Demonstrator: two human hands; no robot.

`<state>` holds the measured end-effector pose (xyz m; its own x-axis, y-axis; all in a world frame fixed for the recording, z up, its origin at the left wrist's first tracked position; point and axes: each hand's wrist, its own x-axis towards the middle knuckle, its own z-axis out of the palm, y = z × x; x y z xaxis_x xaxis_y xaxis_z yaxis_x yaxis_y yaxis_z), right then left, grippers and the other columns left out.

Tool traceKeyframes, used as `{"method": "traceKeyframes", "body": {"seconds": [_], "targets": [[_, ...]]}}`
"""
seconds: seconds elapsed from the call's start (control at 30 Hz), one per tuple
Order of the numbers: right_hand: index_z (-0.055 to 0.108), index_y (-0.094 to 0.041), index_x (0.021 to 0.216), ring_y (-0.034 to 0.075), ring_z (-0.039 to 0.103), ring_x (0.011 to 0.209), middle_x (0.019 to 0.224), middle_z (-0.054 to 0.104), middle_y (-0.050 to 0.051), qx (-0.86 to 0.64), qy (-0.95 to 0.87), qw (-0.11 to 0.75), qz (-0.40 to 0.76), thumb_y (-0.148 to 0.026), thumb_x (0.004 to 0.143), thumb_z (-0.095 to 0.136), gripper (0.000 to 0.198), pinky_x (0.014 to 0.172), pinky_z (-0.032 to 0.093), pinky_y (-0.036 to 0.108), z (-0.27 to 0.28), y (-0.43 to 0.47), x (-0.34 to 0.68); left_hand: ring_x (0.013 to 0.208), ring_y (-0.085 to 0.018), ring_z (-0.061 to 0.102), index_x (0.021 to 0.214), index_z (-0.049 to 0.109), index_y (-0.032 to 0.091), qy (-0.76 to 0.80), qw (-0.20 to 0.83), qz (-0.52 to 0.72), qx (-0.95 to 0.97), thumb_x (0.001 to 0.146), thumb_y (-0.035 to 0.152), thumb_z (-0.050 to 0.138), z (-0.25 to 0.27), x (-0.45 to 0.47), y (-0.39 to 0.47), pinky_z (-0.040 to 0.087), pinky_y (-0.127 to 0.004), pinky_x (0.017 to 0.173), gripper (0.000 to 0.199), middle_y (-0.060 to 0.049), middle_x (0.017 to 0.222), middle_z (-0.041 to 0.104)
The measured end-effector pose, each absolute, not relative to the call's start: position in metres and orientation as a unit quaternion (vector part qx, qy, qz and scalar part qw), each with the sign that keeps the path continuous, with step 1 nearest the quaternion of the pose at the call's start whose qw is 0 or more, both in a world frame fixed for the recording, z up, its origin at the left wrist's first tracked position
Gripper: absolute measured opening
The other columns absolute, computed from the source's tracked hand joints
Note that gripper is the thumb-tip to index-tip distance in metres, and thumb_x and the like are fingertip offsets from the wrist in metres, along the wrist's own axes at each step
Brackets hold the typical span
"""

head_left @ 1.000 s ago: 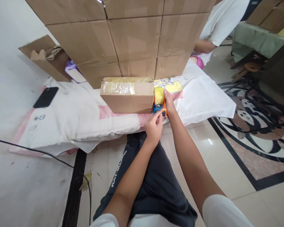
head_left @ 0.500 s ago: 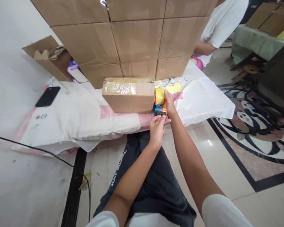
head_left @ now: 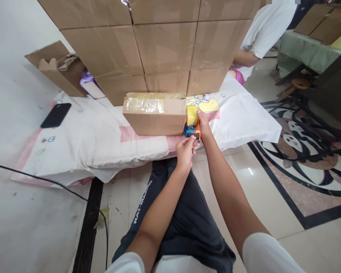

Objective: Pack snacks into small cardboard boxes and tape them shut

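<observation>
My right hand (head_left: 204, 124) is wrapped around the right side of a tape dispenser (head_left: 192, 131), which has blue and orange parts and a yellow tape roll (head_left: 191, 115). The dispenser stands beside the right end of a taped cardboard box (head_left: 156, 123). At its near edge, my left hand (head_left: 184, 151) is closed in a pinch. Whatever lies between those fingertips is too small to make out. Shiny clear tape (head_left: 147, 105) covers part of the box's top.
Stacked cardboard boxes (head_left: 165, 47) rise behind. A phone (head_left: 56, 115), an open carton (head_left: 59, 72) and a purple-and-white pack (head_left: 91, 85) are on the cloth (head_left: 99, 132) at left. Another person's arm (head_left: 246, 58) shows behind the stack. A cable (head_left: 59, 184) hangs at lower left.
My left hand has shifted slightly left and down from the dispenser's near edge, still pinched. My right hand and the dispenser have barely moved.
</observation>
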<state>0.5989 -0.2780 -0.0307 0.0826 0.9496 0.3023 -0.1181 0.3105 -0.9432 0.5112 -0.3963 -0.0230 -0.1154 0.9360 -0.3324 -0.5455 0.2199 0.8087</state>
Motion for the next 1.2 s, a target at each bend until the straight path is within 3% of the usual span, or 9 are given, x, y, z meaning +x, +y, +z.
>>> {"method": "traceKeyframes", "body": {"seconds": [0.2, 0.53, 1.2], "targets": [[0.059, -0.023, 0.078, 0.021, 0.063, 0.074, 0.071, 0.059, 0.001, -0.414, -0.469, 0.619, 0.474, -0.078, 0.076, 0.062, 0.055, 0.07, 0.056, 0.036, -0.028, -0.281, 0.597, 0.038, -0.001, 0.037, 0.066, 0.064, 0.014, 0.461, 0.614, 0.604, 0.213, 0.075, 0.034, 0.073, -0.024, 0.514, -0.4, 0.022, -0.018, 0.04, 0.023, 0.004, 0.055, 0.059], [0.06, -0.022, 0.078, 0.021, 0.066, 0.077, 0.073, 0.06, 0.002, -0.375, -0.476, 0.635, 0.479, -0.075, 0.077, 0.063, 0.053, 0.068, 0.058, 0.035, -0.031, -0.279, 0.597, 0.036, -0.003, 0.037, 0.081, 0.075, 0.013, 0.474, 0.636, 0.568, 0.221, 0.081, 0.05, 0.073, -0.022, 0.509, -0.395, 0.02, -0.019, 0.04, 0.037, 0.001, 0.052, 0.061], [0.054, -0.023, 0.075, 0.02, 0.064, 0.076, 0.072, 0.056, 0.002, -0.428, -0.495, 0.608, 0.45, -0.084, 0.076, 0.055, 0.061, 0.067, 0.057, 0.033, -0.027, -0.284, 0.596, 0.036, -0.003, 0.038, 0.066, 0.064, 0.015, 0.48, 0.609, 0.601, 0.195, 0.079, 0.026, 0.067, -0.019, 0.514, -0.39, 0.023, -0.019, 0.04, 0.018, 0.003, 0.053, 0.06]]}}
